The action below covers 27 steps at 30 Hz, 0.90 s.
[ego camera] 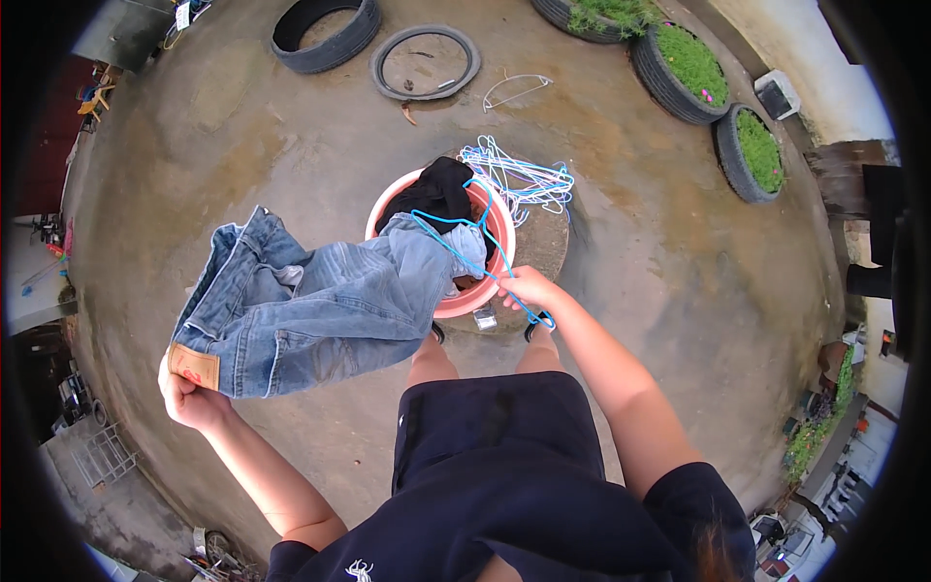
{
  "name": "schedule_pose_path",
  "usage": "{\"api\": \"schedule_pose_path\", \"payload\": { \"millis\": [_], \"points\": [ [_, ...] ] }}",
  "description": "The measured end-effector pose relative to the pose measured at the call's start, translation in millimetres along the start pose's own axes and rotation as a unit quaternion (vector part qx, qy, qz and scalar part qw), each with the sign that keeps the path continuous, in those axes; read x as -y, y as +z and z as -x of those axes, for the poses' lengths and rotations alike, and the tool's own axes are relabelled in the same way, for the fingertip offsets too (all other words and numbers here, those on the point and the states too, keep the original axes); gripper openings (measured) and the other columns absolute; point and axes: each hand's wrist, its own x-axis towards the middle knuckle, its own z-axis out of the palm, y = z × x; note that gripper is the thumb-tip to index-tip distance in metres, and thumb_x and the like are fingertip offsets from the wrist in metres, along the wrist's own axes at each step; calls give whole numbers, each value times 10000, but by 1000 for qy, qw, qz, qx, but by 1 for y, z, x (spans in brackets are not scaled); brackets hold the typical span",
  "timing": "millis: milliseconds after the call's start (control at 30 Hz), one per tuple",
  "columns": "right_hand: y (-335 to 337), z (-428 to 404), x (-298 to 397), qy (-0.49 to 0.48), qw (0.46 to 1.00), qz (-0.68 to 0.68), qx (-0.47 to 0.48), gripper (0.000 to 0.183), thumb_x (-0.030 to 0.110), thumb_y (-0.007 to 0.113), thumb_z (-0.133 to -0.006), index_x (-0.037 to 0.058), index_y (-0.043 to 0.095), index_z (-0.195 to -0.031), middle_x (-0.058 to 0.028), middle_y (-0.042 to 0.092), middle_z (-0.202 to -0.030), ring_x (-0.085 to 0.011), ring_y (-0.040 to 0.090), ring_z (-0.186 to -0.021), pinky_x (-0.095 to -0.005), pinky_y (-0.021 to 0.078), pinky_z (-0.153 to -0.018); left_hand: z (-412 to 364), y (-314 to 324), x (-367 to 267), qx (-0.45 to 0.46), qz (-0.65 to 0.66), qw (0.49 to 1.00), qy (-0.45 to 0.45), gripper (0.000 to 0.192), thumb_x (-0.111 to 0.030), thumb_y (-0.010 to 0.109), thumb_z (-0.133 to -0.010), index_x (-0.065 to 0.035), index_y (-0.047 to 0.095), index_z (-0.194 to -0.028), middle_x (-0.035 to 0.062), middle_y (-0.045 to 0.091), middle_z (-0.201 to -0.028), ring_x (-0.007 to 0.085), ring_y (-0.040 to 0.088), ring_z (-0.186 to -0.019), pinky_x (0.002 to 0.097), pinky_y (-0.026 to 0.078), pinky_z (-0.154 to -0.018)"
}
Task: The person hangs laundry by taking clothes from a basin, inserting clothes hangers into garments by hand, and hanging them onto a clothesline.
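Observation:
My left hand (193, 401) grips the waistband of a pair of blue denim jeans (342, 305) beside its tan patch, out to the left. The jeans stretch across to a pink basin (507, 218), and their far end lies in it. Black cloth (429, 193) also fills part of the basin. In my right hand (529, 287) is a blue clothes hanger (447, 246), its hook towards the basin's far side. A heap of white, blue and purple hangers (516, 174) lies just beyond the basin at the right.
The basin stands on a round slab (549, 240), near my feet. Farther off lie a cut tyre (327, 54), a flat tyre ring (378, 69) and a lone white hanger (518, 84). Tyre planters (673, 94) line the upper right. A metal rack (105, 455) is at the lower left.

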Motion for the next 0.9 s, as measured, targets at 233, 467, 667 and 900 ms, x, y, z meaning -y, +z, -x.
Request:
{"api": "schedule_pose_path", "payload": {
  "millis": [233, 467, 667, 900],
  "points": [
    [15, -122, 11, -7, 999, 28, -14, 428, 104, 532, -841, 77, 592, -1264, -90, 693, -906, -184, 684, -680, -329, 554, -596, 24, 17, -39, -260, -69, 962, -45, 113, -105, 395, -672, -121, 342, -575, 151, 624, -925, 247, 575, -929, 399, 405, -909],
    [-23, -233, -49, -79, 911, 388, -110, 591, 313, 720, -744, 57, 580, -1258, -205, 674, -1017, -351, 672, -899, -413, 533, -831, 34, 98, 148, 75, 39, 978, -191, 62, -106, 407, -567, -45, 422, -567, 124, 554, -788, 228, 519, -784, 317, 415, -773],
    [-7, -223, -52, 20, 915, 380, -137, 579, 381, 712, -758, 1, 531, -1154, -206, 630, -1129, -363, 623, -1046, -446, 507, -891, 85, 132, 266, 94, -220, 883, -403, 217, -53, 425, -573, 34, 582, -695, 31, 502, -729, 121, 432, -669, 241, 344, -607],
    [-75, -257, -11, -92, 875, 251, -403, 303, 195, 558, -842, 55, 572, -1110, -200, 616, -1084, -393, 627, -963, -484, 509, -830, 136, 144, 328, 82, -177, 838, -510, 128, 7, 434, -697, 24, 556, -735, 8, 492, -729, 96, 458, -711, 241, 383, -639]
  ]
}}
